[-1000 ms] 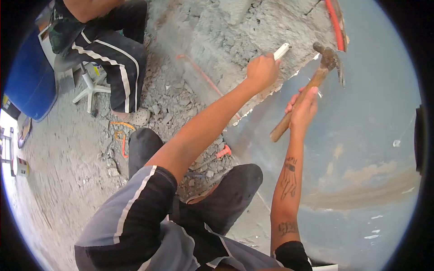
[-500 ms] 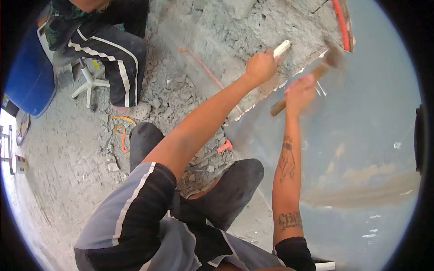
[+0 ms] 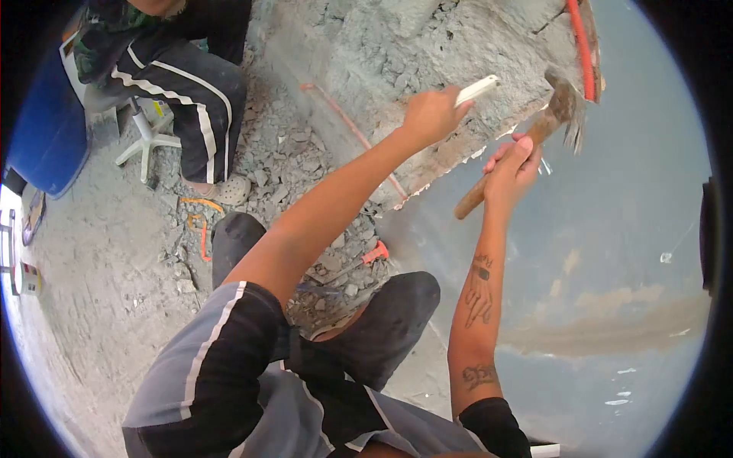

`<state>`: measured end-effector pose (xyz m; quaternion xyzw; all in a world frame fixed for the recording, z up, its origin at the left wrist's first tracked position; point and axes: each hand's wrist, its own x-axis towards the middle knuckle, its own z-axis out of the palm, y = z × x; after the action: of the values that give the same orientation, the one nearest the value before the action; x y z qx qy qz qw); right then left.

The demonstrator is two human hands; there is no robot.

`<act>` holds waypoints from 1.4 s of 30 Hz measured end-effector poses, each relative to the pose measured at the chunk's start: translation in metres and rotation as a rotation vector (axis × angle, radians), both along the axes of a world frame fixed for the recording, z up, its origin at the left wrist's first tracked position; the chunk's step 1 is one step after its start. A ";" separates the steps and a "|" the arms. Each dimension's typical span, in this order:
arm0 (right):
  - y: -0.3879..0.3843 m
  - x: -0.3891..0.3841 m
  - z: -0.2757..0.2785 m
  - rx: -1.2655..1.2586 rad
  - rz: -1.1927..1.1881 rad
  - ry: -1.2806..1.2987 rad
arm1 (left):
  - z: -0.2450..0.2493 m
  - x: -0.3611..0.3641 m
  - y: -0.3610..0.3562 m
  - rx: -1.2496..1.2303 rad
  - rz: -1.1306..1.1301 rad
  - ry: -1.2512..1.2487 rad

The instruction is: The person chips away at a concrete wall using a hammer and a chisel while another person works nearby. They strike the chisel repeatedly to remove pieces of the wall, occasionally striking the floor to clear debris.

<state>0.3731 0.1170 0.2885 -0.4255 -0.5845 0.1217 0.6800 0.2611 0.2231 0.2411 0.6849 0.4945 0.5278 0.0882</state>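
My left hand (image 3: 432, 116) is wrapped round a narrow white bar (image 3: 479, 90), whose far end points up and right over the rough broken concrete (image 3: 359, 57). What the bar is exactly, I cannot make out. In my right hand (image 3: 510, 172) is a hammer (image 3: 544, 127) with a wooden handle and a dusty, worn head. The hammer's head hangs over the smooth grey surface (image 3: 603, 229), to the right of the bar and apart from it. A ragged chipped edge (image 3: 462, 160) divides the concrete from the grey surface.
Rubble (image 3: 290, 164) lies between my knees and a seated person (image 3: 183, 99). A tool with an orange-red grip (image 3: 376, 253) rests in the debris. A red corrugated conduit (image 3: 581, 46) and a thin orange pipe (image 3: 351, 126) cross the broken area. At left stands a blue barrel (image 3: 53, 130).
My left hand has shifted slightly left, and the white bar lies at a flatter angle. The hammer, blurred by motion before, shows sharply now, with its handle end a little lower.
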 end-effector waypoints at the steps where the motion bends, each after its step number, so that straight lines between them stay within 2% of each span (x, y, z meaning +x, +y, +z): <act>1: 0.006 0.003 -0.007 -0.001 -0.002 -0.003 | 0.002 0.007 0.006 0.005 -0.026 -0.029; 4: 0.047 0.027 -0.045 0.038 -0.081 -0.047 | 0.000 0.024 0.015 0.032 -0.042 -0.088; 5: 0.068 0.042 -0.051 -0.088 -0.188 -0.256 | -0.002 0.028 0.016 0.058 -0.027 -0.120; 7: 0.060 0.041 -0.038 -0.224 -0.300 -0.458 | -0.001 0.033 0.016 0.045 -0.009 -0.104; 9: 0.033 0.035 -0.007 -0.497 -0.012 0.042 | 0.005 0.033 0.014 0.038 0.018 -0.098; 10: 0.026 0.032 -0.005 -0.499 -0.012 0.037 | 0.007 0.032 0.010 0.019 0.011 -0.101; 12: 0.021 0.025 -0.004 -0.165 0.049 0.317 | 0.010 0.032 0.010 0.004 0.011 -0.103; 13: 0.028 0.022 -0.008 -0.167 0.052 0.317 | 0.011 0.034 0.011 0.007 0.026 -0.121; 15: 0.037 0.017 -0.020 -0.179 -0.053 0.109 | 0.004 0.041 0.006 -0.007 0.026 -0.128; 16: 0.037 0.020 -0.014 -0.181 -0.054 0.112 | 0.005 0.041 0.008 -0.001 0.039 -0.141; 18: 0.035 0.031 0.007 -0.579 0.073 0.150 | 0.003 0.041 0.009 0.005 0.054 -0.156; 19: 0.030 0.033 0.008 -0.578 0.073 0.148 | 0.002 0.042 0.010 0.000 0.055 -0.153; 21: 0.024 0.034 0.011 -0.307 0.039 0.321 | 0.005 0.041 0.015 0.011 0.066 -0.156; 22: 0.032 0.032 0.007 -0.302 0.048 0.317 | 0.006 0.039 0.014 -0.001 0.066 -0.134; 24: 0.048 0.033 -0.017 0.010 -0.073 0.198 | 0.003 0.040 0.010 -0.028 0.057 -0.098; 25: 0.053 0.038 -0.015 0.005 -0.076 0.206 | 0.003 0.040 0.011 -0.041 0.048 -0.106; 27: 0.057 0.052 -0.004 -0.609 0.033 -0.013 | 0.002 0.041 0.009 -0.059 0.037 -0.117; 30: 0.029 0.041 0.017 -0.465 -0.004 0.111 | 0.006 0.041 0.012 -0.081 0.040 -0.144; 31: 0.035 0.037 0.009 -0.457 -0.002 0.106 | 0.004 0.041 0.013 -0.044 0.049 -0.139; 33: 0.047 0.026 -0.015 -0.028 -0.018 0.221 | 0.002 0.039 0.015 -0.012 0.060 -0.132; 34: 0.050 0.026 -0.014 -0.035 -0.021 0.226 | 0.001 0.038 0.014 -0.030 0.067 -0.131; 36: 0.050 0.028 0.000 -0.598 0.053 0.085 | 0.001 0.038 0.010 -0.048 0.068 -0.130; 37: 0.043 0.029 0.006 -0.594 0.051 0.087 | 0.003 0.035 0.011 -0.056 0.052 -0.125; 39: 0.034 0.030 0.016 -0.425 0.041 0.126 | 0.007 0.031 0.016 -0.051 0.047 -0.130; 40: 0.041 0.026 0.010 -0.417 0.047 0.118 | 0.005 0.031 0.016 -0.043 0.056 -0.121; 42: 0.049 0.015 -0.015 -0.042 -0.028 0.234 | 0.003 0.032 0.019 -0.043 0.062 -0.107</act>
<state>0.3881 0.1658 0.2735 -0.4306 -0.4925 0.1735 0.7362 0.2931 0.2417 0.2441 0.6381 0.5212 0.5554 0.1130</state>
